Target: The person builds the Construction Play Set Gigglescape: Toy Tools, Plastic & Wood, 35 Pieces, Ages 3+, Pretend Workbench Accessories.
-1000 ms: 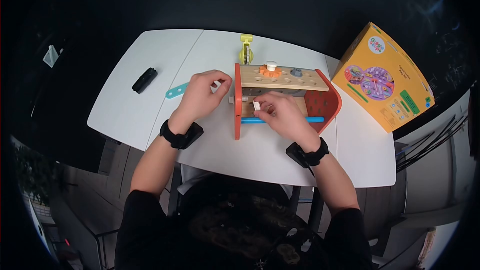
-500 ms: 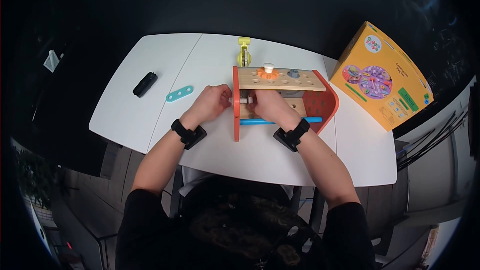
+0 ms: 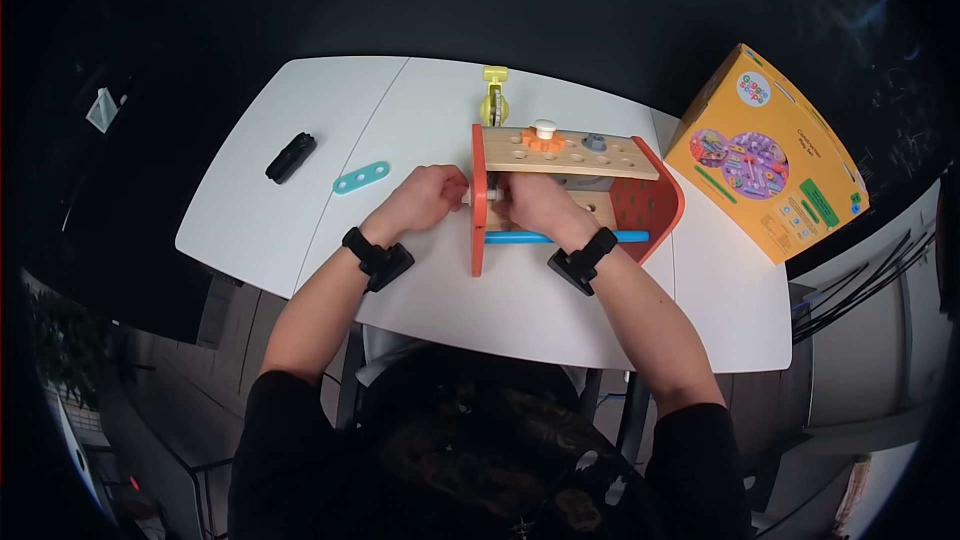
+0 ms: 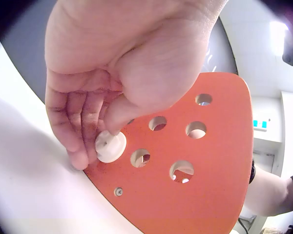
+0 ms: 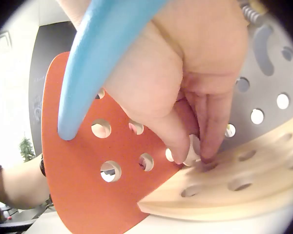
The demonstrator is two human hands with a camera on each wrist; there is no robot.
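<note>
A toy workbench with a holed orange-red side panel stands on the table. Outside that panel my left hand pinches the round white head of a toy bolt between thumb and fingers. The bolt's shank passes through a hole and shows on the inner side. From inside the bench, under the wooden top shelf, my right hand pinches a small white nut at the bolt's end, close to the panel. Its fingers cover most of the nut.
A blue bar crosses the bench front. On the top sit an orange gear and a grey nut. Left lie a teal holed strip and a black object; behind stands a yellow-green toy piece; right, a yellow box.
My right hand has carried the white nut left to the bolt's end inside the bench. My left hand has come down from above to the bolt head outside the panel.
</note>
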